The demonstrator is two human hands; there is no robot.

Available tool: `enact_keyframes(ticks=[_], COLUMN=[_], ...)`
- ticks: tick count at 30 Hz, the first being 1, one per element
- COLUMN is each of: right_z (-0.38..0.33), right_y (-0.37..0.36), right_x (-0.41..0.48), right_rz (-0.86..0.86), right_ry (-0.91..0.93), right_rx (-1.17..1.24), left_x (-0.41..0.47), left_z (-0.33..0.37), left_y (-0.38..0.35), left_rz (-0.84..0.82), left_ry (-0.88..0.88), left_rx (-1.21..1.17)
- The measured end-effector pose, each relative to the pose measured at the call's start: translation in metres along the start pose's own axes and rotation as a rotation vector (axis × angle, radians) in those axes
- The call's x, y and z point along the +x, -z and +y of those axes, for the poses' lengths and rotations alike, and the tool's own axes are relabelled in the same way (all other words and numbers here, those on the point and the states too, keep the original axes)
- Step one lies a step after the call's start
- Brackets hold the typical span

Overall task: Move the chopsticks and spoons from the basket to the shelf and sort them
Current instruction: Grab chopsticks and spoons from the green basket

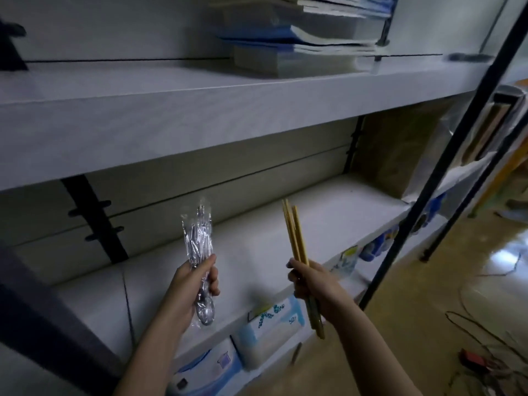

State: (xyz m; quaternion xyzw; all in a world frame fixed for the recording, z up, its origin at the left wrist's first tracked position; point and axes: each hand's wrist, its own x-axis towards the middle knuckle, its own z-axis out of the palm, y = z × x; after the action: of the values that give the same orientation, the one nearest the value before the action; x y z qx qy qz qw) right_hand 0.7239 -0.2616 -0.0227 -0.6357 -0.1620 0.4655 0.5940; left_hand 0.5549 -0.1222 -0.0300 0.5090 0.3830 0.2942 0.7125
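Your left hand [197, 284] grips the plastic-wrapped spoons [200, 241] around the middle, bowls down and handles up, held over the grey shelf [271, 247]. Your right hand [311, 284] grips a bundle of wooden chopsticks [295, 235], tilted, upper ends over the same shelf. Neither bundle touches it. Tissue packs [268, 324] sit on the level below, stacked books [300, 44] on the level above

one bundle of chopsticks [297, 241], one wrapped packet of spoons [200, 244]

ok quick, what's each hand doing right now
Left hand: grips the plastic-wrapped spoons.
Right hand: grips the wooden chopsticks.
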Motion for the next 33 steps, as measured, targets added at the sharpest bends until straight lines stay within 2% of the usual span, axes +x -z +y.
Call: enact_keyframes(ticks=[7,14,17,26,29,33], right_z=[-0.01,0.016,0.027,0.037,0.037,0.028], right_y=[-0.009,-0.026,-0.032,-0.042,-0.035,-0.015], right_x=[0.11,0.184,0.192,0.184,0.186,0.192], right_rz=[-0.232,-0.307,-0.256,-0.164,-0.21,-0.385], right_ry=[-0.053,0.071,0.132,0.396,0.446,0.413], right_rx=[-0.202,-0.784,-0.946,-1.096,-1.169,-1.121], left_x=[0.025,0.026,0.022,0.019,0.024,0.039], left_z=[-0.013,-0.029,-0.033,-0.037,-0.037,-0.039], left_y=[-0.006,-0.019,-0.019,-0.034,-0.038,-0.052], left_rz=[0.293,0.509,0.525,0.555,0.53,0.491], left_ry=[-0.01,-0.006,0.028,0.031,0.056,0.089], left_rx=[-0.083,-0.058,-0.007,0.069,0.082,0.075])
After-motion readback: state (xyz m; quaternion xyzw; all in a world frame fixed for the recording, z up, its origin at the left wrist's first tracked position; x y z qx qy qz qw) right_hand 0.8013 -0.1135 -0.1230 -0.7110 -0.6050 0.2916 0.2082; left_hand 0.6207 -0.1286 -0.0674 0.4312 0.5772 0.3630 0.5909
